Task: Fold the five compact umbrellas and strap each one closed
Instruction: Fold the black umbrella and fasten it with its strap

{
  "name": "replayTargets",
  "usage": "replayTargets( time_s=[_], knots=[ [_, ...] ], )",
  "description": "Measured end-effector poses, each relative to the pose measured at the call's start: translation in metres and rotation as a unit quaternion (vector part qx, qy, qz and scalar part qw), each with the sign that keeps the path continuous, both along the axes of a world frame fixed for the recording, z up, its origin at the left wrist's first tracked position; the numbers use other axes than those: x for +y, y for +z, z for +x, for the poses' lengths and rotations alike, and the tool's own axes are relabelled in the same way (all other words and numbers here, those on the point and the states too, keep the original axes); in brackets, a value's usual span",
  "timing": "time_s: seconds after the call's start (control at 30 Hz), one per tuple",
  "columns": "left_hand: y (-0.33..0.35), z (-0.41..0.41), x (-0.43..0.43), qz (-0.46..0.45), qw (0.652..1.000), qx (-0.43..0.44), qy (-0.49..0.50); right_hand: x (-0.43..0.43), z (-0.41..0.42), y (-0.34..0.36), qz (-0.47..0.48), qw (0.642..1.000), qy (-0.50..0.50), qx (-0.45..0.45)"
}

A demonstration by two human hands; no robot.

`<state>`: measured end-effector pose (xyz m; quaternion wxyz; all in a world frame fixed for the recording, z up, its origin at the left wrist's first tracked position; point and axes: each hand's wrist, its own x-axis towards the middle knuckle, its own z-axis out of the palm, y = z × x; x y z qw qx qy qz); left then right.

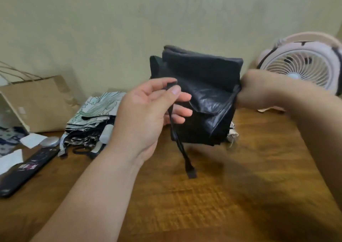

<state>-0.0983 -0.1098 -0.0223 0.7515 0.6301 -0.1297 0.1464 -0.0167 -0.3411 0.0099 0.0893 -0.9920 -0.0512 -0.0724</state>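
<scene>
A black compact umbrella point(201, 86) is held up above the wooden table point(212, 195), its canopy bunched in loose folds. My left hand point(148, 116) pinches the umbrella's black strap point(183, 154) between thumb and forefinger; the strap's free end hangs down toward the table. My right hand point(259, 92), blurred, grips the right edge of the canopy. A floral-print umbrella point(92, 119) lies loosely folded on the table to the left, behind my left hand.
A brown paper bag point(40, 103) stands at the far left. A black flat case point(26, 171), a small silver disc point(49, 141) and white paper scraps lie near the left edge. A pink and white desk fan point(303, 66) stands at the right against the wall.
</scene>
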Motion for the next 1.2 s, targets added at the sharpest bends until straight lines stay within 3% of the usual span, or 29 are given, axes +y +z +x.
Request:
replayTargets(
  time_s=[0.13,0.27,0.4,0.5,0.6,0.73,0.87,1.0,1.2],
  knots=[
    [0.034,0.001,-0.002,-0.03,0.999,-0.02,0.008,0.002,0.009,0.044,-0.068,0.983,-0.012,-0.172],
    [0.014,-0.016,0.006,-0.092,0.992,0.09,-0.017,0.013,-0.002,0.009,-0.12,0.977,-0.018,-0.176],
    [-0.045,-0.057,0.016,-0.089,0.972,0.218,-0.022,0.024,-0.025,-0.077,-0.165,0.984,0.046,-0.049],
    [-0.08,-0.085,0.02,-0.084,0.957,0.276,-0.013,0.029,-0.037,-0.12,-0.145,0.985,0.067,0.067],
    [-0.092,-0.1,0.024,-0.08,0.955,0.286,-0.004,0.027,-0.033,-0.127,-0.137,0.978,0.087,0.128],
    [-0.088,-0.105,0.024,-0.075,0.961,0.266,-0.001,0.015,-0.025,-0.118,-0.038,0.941,0.141,0.304],
    [-0.084,-0.101,0.022,-0.077,0.959,0.272,0.002,0.005,-0.017,-0.114,0.007,0.913,0.2,0.357],
    [-0.086,-0.098,0.023,-0.067,0.959,0.276,0.016,-0.008,-0.018,-0.106,0.072,0.873,0.197,0.44],
    [-0.088,-0.095,0.02,-0.066,0.957,0.282,0.015,-0.019,-0.028,-0.105,0.206,0.829,0.224,0.47]
  ],
)
